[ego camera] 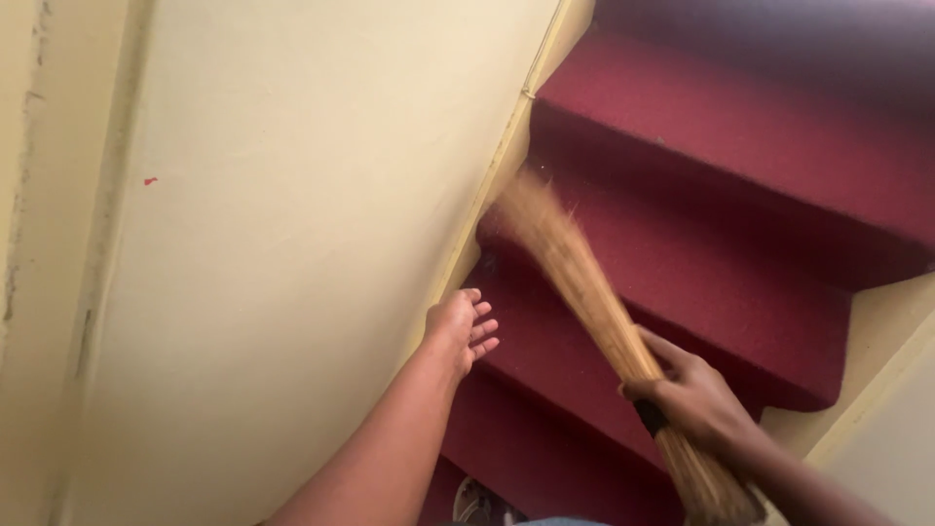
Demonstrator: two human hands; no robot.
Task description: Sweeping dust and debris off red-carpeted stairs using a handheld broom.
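Note:
My right hand (pixel 693 397) grips a straw hand broom (pixel 584 282) around its bound middle, where a black band shows. The bristle tips are blurred and reach to the step next to the wall's skirting. My left hand (pixel 462 329) is open with fingers spread, held against or very near the cream wall (pixel 292 244) just above a red carpeted step (pixel 682 263). It holds nothing. The broom's butt end sticks out below my right wrist.
Red carpeted stairs (pixel 760 127) climb to the upper right, with a cream skirting (pixel 502 166) along the left wall and another cream wall (pixel 896 429) at the right. A shoe (pixel 477 505) shows at the bottom edge.

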